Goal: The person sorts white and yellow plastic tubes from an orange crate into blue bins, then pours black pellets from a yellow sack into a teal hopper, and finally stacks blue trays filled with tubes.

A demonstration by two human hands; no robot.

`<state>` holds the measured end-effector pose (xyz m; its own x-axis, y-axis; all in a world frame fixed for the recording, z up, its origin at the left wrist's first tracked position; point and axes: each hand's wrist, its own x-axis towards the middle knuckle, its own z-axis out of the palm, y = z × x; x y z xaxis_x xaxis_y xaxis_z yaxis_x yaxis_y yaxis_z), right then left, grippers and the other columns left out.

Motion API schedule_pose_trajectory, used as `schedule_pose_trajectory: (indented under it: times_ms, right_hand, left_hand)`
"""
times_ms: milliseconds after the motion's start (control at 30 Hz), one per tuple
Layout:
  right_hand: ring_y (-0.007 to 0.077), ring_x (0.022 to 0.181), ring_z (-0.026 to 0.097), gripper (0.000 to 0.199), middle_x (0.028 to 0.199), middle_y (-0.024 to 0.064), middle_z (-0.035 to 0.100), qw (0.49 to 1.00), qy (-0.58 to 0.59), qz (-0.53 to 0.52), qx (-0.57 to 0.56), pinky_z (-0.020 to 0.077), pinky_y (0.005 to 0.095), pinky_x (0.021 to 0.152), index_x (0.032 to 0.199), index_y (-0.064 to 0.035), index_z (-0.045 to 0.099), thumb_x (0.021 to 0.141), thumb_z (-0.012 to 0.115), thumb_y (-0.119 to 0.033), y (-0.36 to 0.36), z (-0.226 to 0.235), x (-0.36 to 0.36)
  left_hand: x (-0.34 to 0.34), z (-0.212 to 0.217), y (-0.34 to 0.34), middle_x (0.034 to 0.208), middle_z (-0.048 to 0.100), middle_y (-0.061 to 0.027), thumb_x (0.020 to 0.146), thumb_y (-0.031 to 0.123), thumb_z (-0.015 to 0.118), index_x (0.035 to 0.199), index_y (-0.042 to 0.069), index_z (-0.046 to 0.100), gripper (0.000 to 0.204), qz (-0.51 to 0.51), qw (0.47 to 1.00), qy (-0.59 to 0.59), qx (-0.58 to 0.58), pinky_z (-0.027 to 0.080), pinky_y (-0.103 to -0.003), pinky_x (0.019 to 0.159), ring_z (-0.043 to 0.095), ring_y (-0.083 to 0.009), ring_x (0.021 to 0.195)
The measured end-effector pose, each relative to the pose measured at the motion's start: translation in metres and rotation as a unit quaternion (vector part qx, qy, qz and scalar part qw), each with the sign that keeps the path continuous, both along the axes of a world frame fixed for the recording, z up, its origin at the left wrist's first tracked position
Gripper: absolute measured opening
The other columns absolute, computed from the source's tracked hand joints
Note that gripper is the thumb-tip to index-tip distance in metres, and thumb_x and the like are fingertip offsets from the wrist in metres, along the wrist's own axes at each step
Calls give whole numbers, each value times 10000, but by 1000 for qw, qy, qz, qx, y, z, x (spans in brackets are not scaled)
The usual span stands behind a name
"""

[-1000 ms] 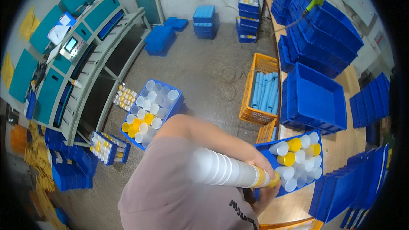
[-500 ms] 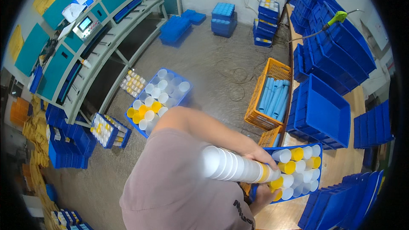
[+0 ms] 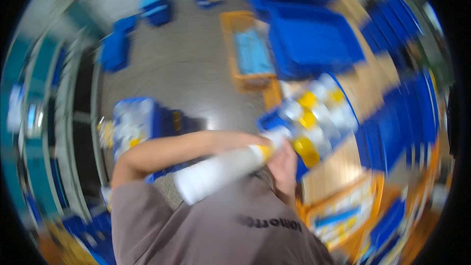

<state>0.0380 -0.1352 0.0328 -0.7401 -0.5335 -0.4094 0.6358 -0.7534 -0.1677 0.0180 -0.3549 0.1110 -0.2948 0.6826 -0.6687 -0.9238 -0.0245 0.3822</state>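
A long stack of nested cups [image 3: 223, 169], white with a yellow one near its right end, lies tilted across the front of my body. My left hand [image 3: 250, 142] reaches over it from the left and grips its upper side near the yellow cup. At the right end my right hand [image 3: 283, 164] closes round the stack, its fingers partly smeared by motion. Just beyond stands a blue crate [image 3: 349, 103] holding several white and yellow cups lying on their sides. A yellow cup [image 3: 306, 151] in its near corner is closest to my right hand.
An orange crate of light-blue tubes [image 3: 253, 51] stands ahead, beside a large blue bin [image 3: 316, 39]. More blue bins [image 3: 400, 122] are stacked on the right. To the left, a cup-filled blue crate [image 3: 132, 122] sits behind my arm. An orange crate [image 3: 343, 211] is at lower right.
My view has swung to the right, and the scene is blurred. The stack's left end has dropped lower, and my right hand has come away from the crate's cups to the stack's end.
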Motion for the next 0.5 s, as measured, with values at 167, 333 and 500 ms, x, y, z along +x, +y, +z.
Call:
schedule_pose_trajectory:
  times_ms: [167,333,500]
  right_hand:
    - [285,1130,580,461,1180,130,607,990,-34,-79,116,461,439,997,1272,-51,491,990,547,-411,-3,-26,-35]
    - [305,1168,562,614,1277,168,555,942,111,-52,311,452,407,1008,1354,-41,430,962,563,-495,14,-9,-11]
    - [276,1253,508,602,1364,119,526,314,477,12,821,404,410,955,1405,-51,447,830,608,-127,6,26,47]
  left_hand:
    - [-1,32,-3,989,680,-145,981,425,558,1275,10,538,509,46,994,-75,-61,602,-340,692,695,-217,791]
    - [-15,39,11,983,656,-241,986,432,539,1326,-20,464,570,91,988,-122,6,613,-397,704,699,-308,815]
    - [-23,25,24,1079,643,-267,1008,395,505,1319,-36,465,533,-37,987,-64,-142,621,-420,684,704,-322,859]
